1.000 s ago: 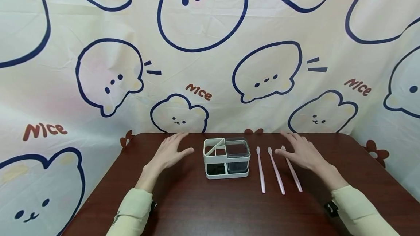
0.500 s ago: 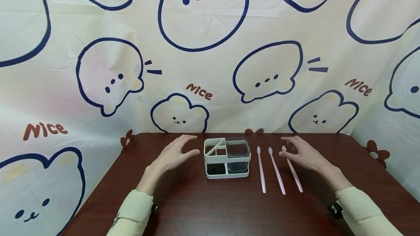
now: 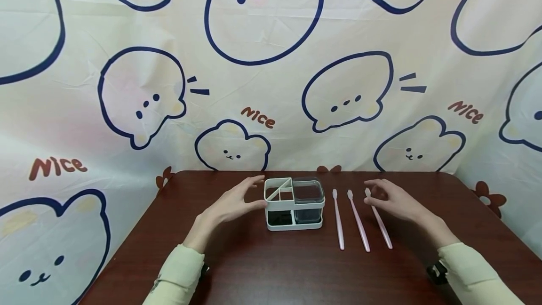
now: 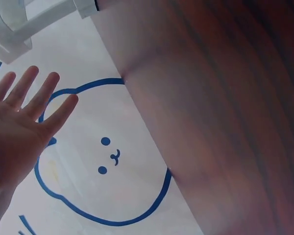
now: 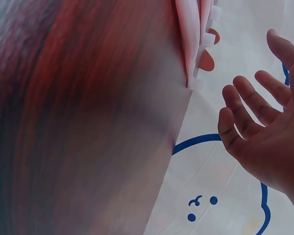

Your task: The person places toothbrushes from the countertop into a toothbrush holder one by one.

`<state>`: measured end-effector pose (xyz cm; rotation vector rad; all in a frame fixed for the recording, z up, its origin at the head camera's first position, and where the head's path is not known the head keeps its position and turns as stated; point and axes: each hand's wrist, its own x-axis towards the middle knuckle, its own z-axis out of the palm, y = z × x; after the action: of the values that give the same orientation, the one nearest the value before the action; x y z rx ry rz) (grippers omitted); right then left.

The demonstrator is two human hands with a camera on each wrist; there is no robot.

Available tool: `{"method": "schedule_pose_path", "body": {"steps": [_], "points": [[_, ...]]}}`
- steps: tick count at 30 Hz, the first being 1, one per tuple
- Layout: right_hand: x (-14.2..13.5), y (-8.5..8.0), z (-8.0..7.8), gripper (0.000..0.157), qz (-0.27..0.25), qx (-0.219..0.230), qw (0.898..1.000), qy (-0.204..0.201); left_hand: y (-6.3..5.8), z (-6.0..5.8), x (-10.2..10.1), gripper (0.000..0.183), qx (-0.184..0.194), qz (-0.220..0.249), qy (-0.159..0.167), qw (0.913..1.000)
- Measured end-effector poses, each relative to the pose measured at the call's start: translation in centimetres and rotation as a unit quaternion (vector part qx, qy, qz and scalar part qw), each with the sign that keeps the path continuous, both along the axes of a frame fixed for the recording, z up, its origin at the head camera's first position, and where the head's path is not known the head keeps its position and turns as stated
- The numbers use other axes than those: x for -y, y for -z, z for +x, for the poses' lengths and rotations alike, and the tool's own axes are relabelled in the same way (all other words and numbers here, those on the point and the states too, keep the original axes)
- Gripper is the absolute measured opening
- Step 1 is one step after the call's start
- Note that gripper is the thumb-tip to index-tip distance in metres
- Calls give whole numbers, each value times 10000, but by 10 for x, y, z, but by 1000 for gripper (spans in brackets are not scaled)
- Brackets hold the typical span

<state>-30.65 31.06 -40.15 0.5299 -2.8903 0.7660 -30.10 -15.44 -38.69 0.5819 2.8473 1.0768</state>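
A white toothbrush holder (image 3: 294, 205) with divided slots and a clear grey cup in its right half stands mid-table; part of it (image 4: 44, 19) shows in the left wrist view. My left hand (image 3: 232, 206) is at its left side, fingers spread, thumb tip at the holder's edge; whether it touches, I cannot tell. Three pink toothbrushes lie right of the holder: a left one (image 3: 338, 222), a middle one (image 3: 359, 225) and a right one (image 3: 381, 222). Over the right brush's head hovers my right hand (image 3: 397, 203), fingers loosely bent, holding nothing; the right wrist view shows thumb and fingers apart.
The dark brown table (image 3: 292, 272) reaches back to a pale cloth (image 3: 288, 88) printed with bears, which hangs behind and along both sides. A dark band (image 3: 437, 272) sits at the right wrist.
My left hand has moved right, up to the holder's side. The right hand has drawn its thumb and fingers closer together near the right toothbrush's head. Holder and toothbrushes have stayed put.
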Motion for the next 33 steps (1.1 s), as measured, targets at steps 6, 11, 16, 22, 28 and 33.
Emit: {"method": "schedule_pose_path", "body": {"steps": [6, 11, 16, 22, 28, 33], "points": [[-4, 3, -1, 64, -21, 154, 9999, 4, -1, -1, -8, 91, 79, 54, 186, 9998], [-8, 6, -2, 60, 10, 311, 9995, -61, -1, -3, -15, 97, 227, 107, 370, 9990], [-12, 8, -2, 57, 30, 369, 9992, -147, -1, -6, -20, 98, 406, 270, 441, 9978], [-15, 5, -1, 55, -41, 402, 9988, -275, -2, -8, -22, 94, 540, 394, 401, 9970], [-21, 3, -1, 54, -124, 560, 9980, -273, -2, -10, -24, 96, 621, 420, 482, 9960], [-23, 8, -2, 54, -110, 804, 9959, -400, 2, -10, -23, 93, 634, 576, 408, 9955]]}}
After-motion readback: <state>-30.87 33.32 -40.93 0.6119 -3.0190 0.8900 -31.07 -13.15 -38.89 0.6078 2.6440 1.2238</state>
